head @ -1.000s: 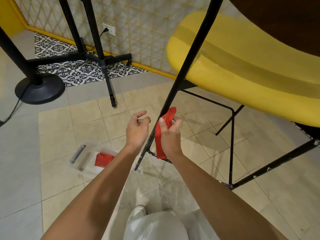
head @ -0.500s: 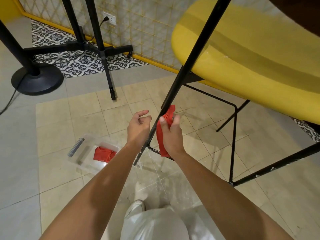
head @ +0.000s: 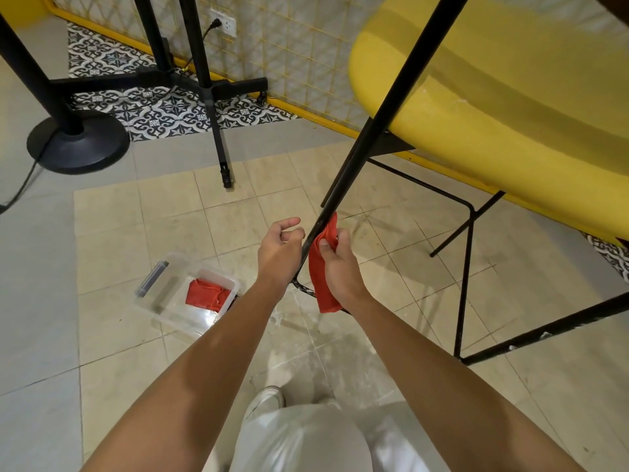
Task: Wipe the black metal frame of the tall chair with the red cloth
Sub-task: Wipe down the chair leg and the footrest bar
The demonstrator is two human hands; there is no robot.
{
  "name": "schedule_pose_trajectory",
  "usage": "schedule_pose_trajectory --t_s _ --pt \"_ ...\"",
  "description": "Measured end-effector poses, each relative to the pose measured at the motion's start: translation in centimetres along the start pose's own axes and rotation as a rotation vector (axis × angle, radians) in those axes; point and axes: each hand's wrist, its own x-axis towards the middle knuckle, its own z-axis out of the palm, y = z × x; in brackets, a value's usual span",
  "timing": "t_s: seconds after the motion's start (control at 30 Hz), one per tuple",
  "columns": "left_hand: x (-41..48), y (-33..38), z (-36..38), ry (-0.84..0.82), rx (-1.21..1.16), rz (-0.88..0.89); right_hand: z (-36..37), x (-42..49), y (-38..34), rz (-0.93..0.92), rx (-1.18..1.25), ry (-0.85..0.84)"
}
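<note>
2 hands in shot, 2 red cloths, 1 tall chair, 1 clear tub. My right hand [head: 340, 264] grips the red cloth [head: 321, 284]: thumb on top, pinching it vs. the fingers. The cloth's top end is bunched & pressed to the right side of the chair's slanted front leg [head: 372, 137], and its loose tail hangs down past my wrist. My left hand [head: 279, 253] sits just left of that same leg, fingers loosely curled w/ nothing in them; can't tell if the tips touch the metal. The black frame is dark tube: the front leg runs from under the yellow seat [head: 510, 124] down between my hands, w/ pale chipped spots at the low joint by the cloth. There are more pale spots on the lower bar [head: 544, 332] at right. A thin rod [head: 469, 267] bends square under the seat. The spare cloth [head: 207, 296] lies crumpled in the tub [head: 177, 287] on the tiles to my left, next to 1 dark bar-shaped item [head: 152, 280]. Further back: 1 round-base stand [head: 78, 141], 1 spread-leg stand [head: 209, 86].
</note>
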Motion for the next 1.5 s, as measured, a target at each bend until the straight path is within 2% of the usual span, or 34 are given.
schedule_pose_trajectory --t_s 0.1,0.17,0.33,0.5,0.57,0.7,0.87,1.0,1.13,1.27,1.37,1.5 --pt "-0.2 -0.1 0.2 0.002 0.000 0.001 0.4 -0.1 -0.2 -0.087 0.064 0.129" --pt "-0.4 -0.1 0.1 0.002 -0.008 -0.006 0.8 0.0 -0.1 -0.072 0.063 0.139" --pt "-1.9 -1.7 0.1 -0.012 -0.009 -0.054 1.0 -0.6 1.6 0.134 -0.054 -0.023" --pt "-3.9 -2.9 0.4 -0.131 -0.092 -0.261 0.0 -2.5 1.7 0.099 -0.125 -0.107" --pt "-4.4 -2.7 0.5 -0.160 -0.146 -0.287 -0.3 -3.1 1.4 0.061 -0.135 -0.160" --pt "-4.6 -1.7 0.1 -0.047 -0.226 -0.163 -0.8 -3.2 -0.1 -0.016 -0.111 -0.209" --pt "-5.3 0.0 -0.2 0.112 -0.144 0.048 -2.6 -2.4 -1.4 0.027 -0.014 -0.054" --pt "-5.6 1.1 0.4 0.243 -0.159 0.145 -3.6 -1.6 -1.9 0.098 0.062 0.093" --pt "-5.4 1.8 1.3 0.223 -0.108 0.245 -3.7 -1.5 -2.1 0.096 0.073 0.113" --pt "-4.1 1.3 3.7 0.197 -0.054 0.185 -4.2 -0.7 -1.4 0.087 0.061 0.087" --pt "-3.6 0.8 3.5 0.239 -0.045 0.138 -4.0 -1.1 -1.9 0.047 0.060 0.057" --pt "-2.4 -0.8 2.5 0.203 0.011 0.070 -3.3 -0.5 -1.8 0.043 0.060 0.027"
